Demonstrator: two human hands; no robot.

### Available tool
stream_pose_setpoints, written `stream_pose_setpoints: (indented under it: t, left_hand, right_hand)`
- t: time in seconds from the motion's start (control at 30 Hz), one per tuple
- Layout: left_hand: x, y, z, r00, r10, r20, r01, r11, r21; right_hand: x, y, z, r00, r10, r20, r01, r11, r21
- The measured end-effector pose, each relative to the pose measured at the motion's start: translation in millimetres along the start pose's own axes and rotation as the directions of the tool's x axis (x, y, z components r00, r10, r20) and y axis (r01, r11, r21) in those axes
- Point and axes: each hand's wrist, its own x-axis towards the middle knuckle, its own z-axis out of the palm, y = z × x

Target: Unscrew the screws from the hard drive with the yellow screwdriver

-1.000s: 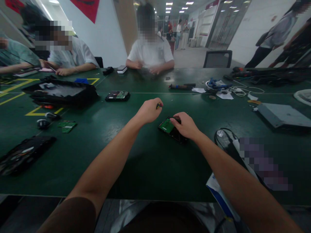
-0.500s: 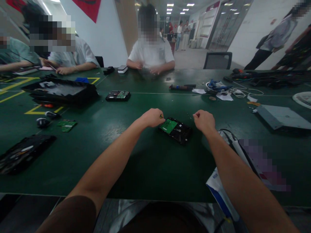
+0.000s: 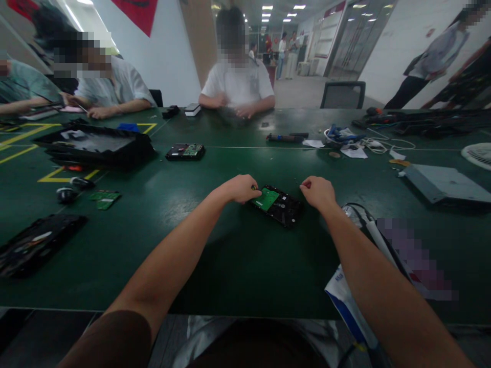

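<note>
A black hard drive (image 3: 282, 208) with a green circuit board (image 3: 265, 199) on top lies on the dark green table (image 3: 238, 255) between my hands. My left hand (image 3: 240, 188) is closed on a small tool with a yellow and black handle, held against the drive's left edge by the green board. My right hand (image 3: 318, 192) is curled in a pinch just right of the drive, clear of it; what its fingertips hold is too small to make out.
A second hard drive (image 3: 185, 151) lies farther back. A black tray (image 3: 95, 145) and loose green boards (image 3: 103, 198) sit at left, a flat grey case (image 3: 445, 183) at right, cables (image 3: 356, 139) behind. People sit across the table; others stand at the back right.
My right hand lifted off the drive and moved right, then drifted slightly back toward it. My left hand came down from above the table to the drive's left edge.
</note>
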Motion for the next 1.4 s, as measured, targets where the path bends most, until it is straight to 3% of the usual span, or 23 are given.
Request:
stream_pose_setpoints:
  t: [0.33,0.5,0.6,0.7,0.8,0.9,1.03,1.2,1.4]
  left_hand:
    - [-0.1,-2.8,1.4,1.0,-0.001,0.006,0.002,0.999,-0.05]
    - [-0.7,-2.1,0.0,1.0,0.01,0.017,-0.009,0.999,-0.031]
    - [-0.3,-2.7,0.3,1.0,0.012,0.012,-0.011,1.0,-0.029]
    - [0.5,-3.8,1.0,1.0,0.006,0.01,-0.006,0.999,-0.032]
    - [1.8,-5.0,1.3,1.0,0.012,0.024,-0.011,0.999,-0.03]
    - [3.2,-5.7,0.6,0.998,0.012,0.058,-0.011,1.0,-0.018]
    - [3.2,-4.9,-1.0,0.997,0.014,0.074,-0.014,1.0,-0.004]
    - [1.4,-3.5,-2.0,0.997,0.022,0.071,-0.023,1.0,0.009]
    - [1.4,-4.2,-1.6,0.997,0.028,0.073,-0.027,1.0,-0.009]
  right_hand:
    - [3.7,2.3,5.7,0.999,0.015,-0.035,-0.014,1.0,0.028]
    - [6.0,6.6,4.8,0.988,0.128,-0.082,-0.116,0.984,0.132]
    - [6.0,8.4,7.0,0.983,0.14,-0.123,-0.104,0.961,0.257]
    - [4.4,5.6,9.8,0.986,0.107,-0.125,-0.023,0.841,0.54]
    - [1.5,-1.0,9.1,0.999,0.013,-0.033,0.019,0.582,0.813]
    - [-1.6,-7.2,4.4,0.999,-0.035,0.027,-0.011,0.39,0.921]
    - [-3.7,-10.6,-2.9,0.988,-0.067,0.141,-0.124,0.208,0.97]
    - [-4.6,-11.3,-5.9,0.966,-0.106,0.236,-0.227,0.095,0.969]
    - [-5.4,-11.4,-7.6,0.945,-0.157,0.288,-0.278,0.083,0.957]
